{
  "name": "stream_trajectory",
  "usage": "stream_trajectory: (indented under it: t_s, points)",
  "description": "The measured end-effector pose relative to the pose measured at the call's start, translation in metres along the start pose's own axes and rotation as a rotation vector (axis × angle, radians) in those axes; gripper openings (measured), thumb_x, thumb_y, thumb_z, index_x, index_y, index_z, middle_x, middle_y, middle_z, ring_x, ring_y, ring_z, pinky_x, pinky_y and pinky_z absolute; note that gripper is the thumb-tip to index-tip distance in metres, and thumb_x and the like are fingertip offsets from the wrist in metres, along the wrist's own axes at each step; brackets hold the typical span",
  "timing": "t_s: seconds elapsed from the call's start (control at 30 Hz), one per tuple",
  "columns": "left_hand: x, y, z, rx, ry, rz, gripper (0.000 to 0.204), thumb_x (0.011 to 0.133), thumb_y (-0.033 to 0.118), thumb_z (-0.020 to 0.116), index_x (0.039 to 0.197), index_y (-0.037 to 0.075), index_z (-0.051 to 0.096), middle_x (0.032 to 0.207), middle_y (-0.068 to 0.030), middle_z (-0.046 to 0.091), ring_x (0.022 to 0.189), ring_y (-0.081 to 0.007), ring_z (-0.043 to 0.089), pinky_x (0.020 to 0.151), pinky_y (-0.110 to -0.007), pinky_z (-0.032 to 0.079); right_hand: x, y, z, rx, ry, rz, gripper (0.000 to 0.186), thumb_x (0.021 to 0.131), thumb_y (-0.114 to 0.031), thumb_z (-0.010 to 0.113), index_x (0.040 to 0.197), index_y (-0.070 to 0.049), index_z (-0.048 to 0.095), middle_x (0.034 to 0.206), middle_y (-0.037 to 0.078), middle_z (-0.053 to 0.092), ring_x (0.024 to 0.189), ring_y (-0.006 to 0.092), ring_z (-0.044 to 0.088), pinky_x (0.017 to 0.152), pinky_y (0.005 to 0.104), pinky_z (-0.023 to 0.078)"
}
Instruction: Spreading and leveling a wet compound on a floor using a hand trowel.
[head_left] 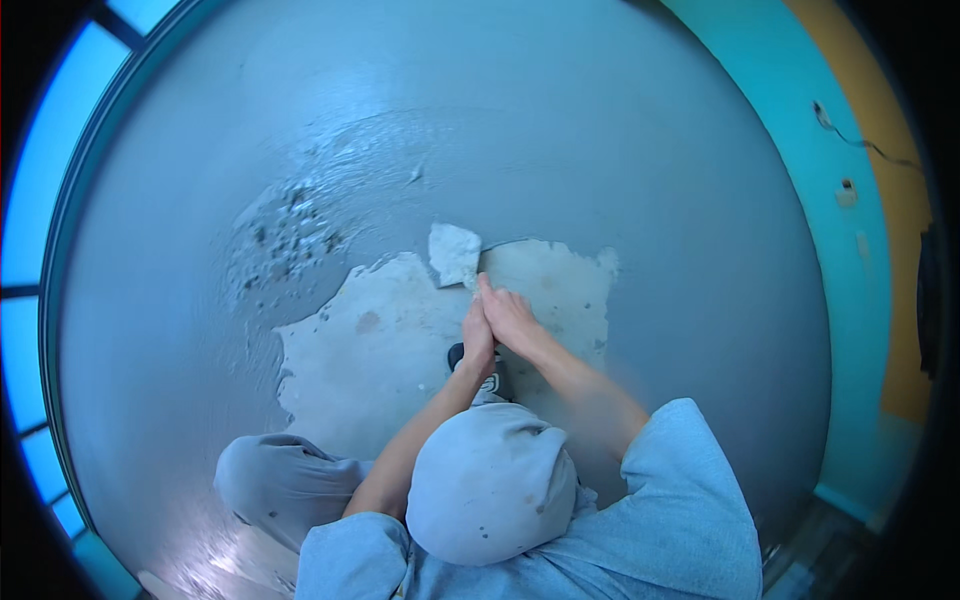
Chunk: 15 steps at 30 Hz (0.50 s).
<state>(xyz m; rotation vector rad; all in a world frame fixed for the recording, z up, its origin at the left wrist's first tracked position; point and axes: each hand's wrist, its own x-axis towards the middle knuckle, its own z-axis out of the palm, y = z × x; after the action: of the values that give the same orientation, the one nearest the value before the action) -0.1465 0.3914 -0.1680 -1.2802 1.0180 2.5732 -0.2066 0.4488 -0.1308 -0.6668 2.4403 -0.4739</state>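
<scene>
1. Your left hand and right hand meet beyond your bent knee, probably so both can steady the flat tool
2. Your fingers are bunched together, not spread; whether they close around a handle is hidden, so I cannot tell
3. The tool, smeared with pale material, is just past your hands, over the upper edge of the bare patch, seemingly to reach the wet grey layer
4. Your shoe is on that patch, presumably to avoid marking the layer
</scene>
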Motion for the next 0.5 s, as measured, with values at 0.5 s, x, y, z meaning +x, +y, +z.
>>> stream_trajectory:
  t_s: [0.5]
  points:
    - [0.020,0.013,0.002,1.065,-0.416,0.181,0.041,0.085,0.034,0.049,0.102,-0.003,0.058,0.094,-0.0192,0.063,0.091,-0.0296,0.060,0.079,-0.036,0.046,-0.183,0.137,0.002,0.367,0.561,0.935,0.039,0.087,-0.033,0.050,0.110,-0.002,0.043,0.078,0.023,0.058,0.063,0.0368,0.059,0.055,0.0428,0.048]
